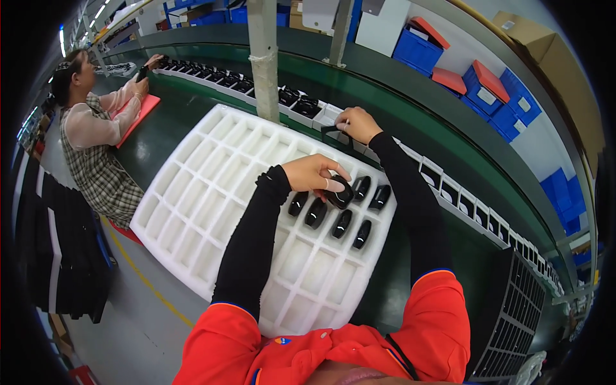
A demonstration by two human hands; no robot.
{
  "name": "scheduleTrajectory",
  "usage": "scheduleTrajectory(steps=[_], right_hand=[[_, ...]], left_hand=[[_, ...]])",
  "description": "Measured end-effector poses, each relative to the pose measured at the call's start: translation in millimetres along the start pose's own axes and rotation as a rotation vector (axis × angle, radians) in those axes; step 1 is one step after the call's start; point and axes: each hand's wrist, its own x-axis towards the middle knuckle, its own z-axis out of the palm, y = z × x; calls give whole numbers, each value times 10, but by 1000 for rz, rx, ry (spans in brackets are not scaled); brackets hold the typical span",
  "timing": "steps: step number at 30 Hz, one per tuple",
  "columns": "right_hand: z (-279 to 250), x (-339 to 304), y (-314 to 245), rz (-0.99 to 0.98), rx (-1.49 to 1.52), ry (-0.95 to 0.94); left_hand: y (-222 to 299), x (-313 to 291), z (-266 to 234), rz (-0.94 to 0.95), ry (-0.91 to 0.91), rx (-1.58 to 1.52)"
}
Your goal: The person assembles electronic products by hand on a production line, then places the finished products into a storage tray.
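Note:
My left hand (311,173) is closed on a glossy black rounded device (340,194), just above the white foam tray (192,212). Several similar black devices (342,223) lie in the tray's pockets around it, and many other pockets hold nothing. Farther off, my right hand (358,124) pinches a small dark piece (330,129) over the row of small white boxes (327,117). The exact kind of that piece cannot be made out. Boxes to the left of it hold black items (307,106).
A grey post (263,64) rises behind the tray. At the left, a co-worker (90,135) handles a dark item beside a red mat (138,120). A black slotted rack (513,314) stands at the right. Blue bins (420,50) sit beyond the green conveyor.

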Motion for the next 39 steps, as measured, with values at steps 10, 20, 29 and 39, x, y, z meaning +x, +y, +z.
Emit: scheduleTrajectory(steps=[10,20,29,39], right_hand=[[280,766,-24,503,-89,97],[190,799,-185,215,-16,172],[521,913,-132,185,-91,-17],[-421,512,-668,103,930,-100]], left_hand=[[34,-8,22,17,-37,33],[-26,29,-21,71,-43,-68],[-58,63,0,83,-51,-64],[-114,-146,-373,285,581,-425]])
